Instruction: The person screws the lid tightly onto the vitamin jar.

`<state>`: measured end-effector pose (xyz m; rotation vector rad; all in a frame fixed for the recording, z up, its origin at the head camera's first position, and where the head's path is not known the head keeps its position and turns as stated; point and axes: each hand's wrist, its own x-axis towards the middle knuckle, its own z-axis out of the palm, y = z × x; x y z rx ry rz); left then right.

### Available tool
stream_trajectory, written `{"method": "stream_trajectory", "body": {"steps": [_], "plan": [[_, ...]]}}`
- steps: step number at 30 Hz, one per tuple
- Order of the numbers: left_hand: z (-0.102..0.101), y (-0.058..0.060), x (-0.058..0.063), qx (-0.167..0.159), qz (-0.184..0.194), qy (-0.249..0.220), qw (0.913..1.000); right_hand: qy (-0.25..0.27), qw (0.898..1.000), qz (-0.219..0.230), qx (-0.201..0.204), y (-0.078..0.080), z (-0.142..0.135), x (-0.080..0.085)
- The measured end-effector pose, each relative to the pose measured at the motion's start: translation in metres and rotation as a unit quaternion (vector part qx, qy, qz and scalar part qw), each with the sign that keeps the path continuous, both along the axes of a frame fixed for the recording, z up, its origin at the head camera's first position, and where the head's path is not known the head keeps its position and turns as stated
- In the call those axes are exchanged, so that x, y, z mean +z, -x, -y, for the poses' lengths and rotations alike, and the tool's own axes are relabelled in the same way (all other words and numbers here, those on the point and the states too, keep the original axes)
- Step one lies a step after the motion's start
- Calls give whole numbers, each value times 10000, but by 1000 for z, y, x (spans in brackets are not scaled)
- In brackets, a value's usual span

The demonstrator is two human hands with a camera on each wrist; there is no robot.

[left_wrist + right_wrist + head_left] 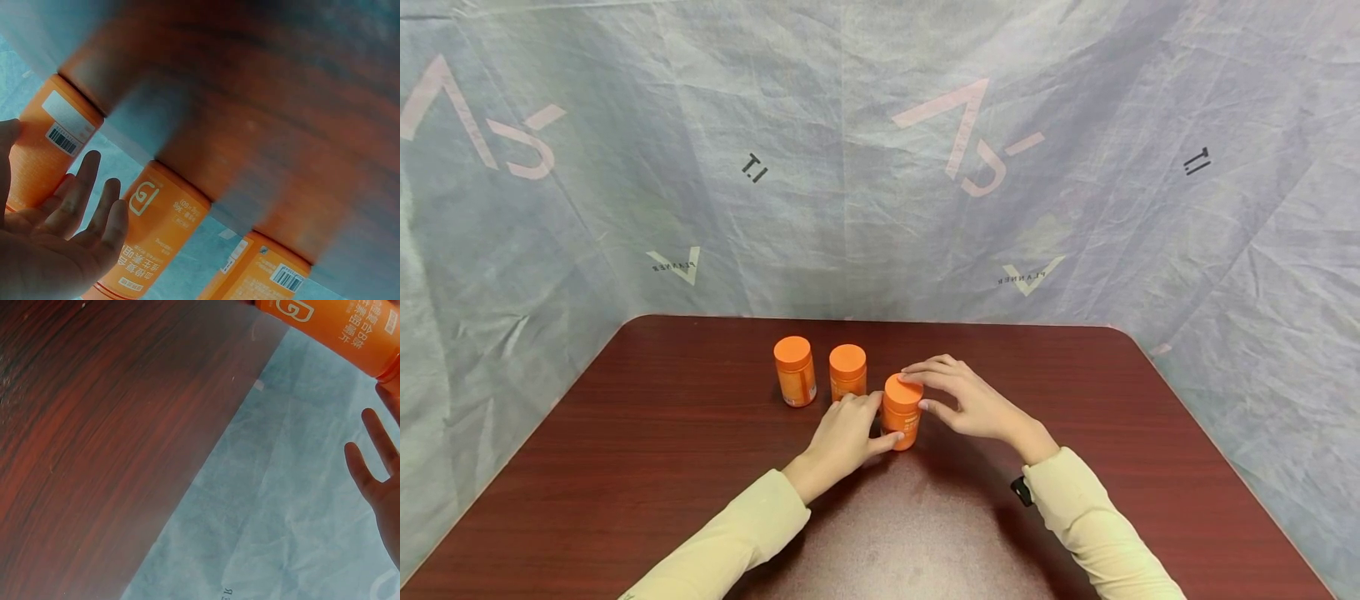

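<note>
Three orange pill bottles with orange screw lids stand upright on the table. My left hand (pixel 842 437) grips the rightmost bottle (pixel 900 425) low on its body, thumb across the front and fingers at its left side. On top, the fingers and thumb of my right hand (pixel 973 400) hold the same bottle's lid (pixel 903 390). Just behind the left hand is the middle bottle (pixel 847 367), its lower part hidden by that hand. The left bottle (pixel 795 375) stands apart from both hands. In the left wrist view, the gripped bottle (pixel 47 150) shows a barcode label.
The dark red wooden table (pixel 625 467) has rounded far corners. A grey-blue fabric sheet (pixel 842 167) with printed letters hangs behind it and along both sides. A black band (pixel 1022 492) shows at the right sleeve's cuff.
</note>
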<state>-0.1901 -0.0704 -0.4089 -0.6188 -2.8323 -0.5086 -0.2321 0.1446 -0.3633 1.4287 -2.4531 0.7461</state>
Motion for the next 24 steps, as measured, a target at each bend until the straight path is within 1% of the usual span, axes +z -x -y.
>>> {"method": "stream_trajectory", "body": {"steps": [5,13,18,24], "plan": [[0,0,0,-10,-5,-3,10000,59,9999,41,-108,1,0,-1],[0,0,0,-21,-48,0,10000,194,9994,-131,-257,1,2,-1],[0,0,0,-33,0,-40,10000,201,9996,-100,-175,1,1,-1],[0,-1,0,-15,-4,-38,10000,144,9999,87,-18,0,1,0]]}}
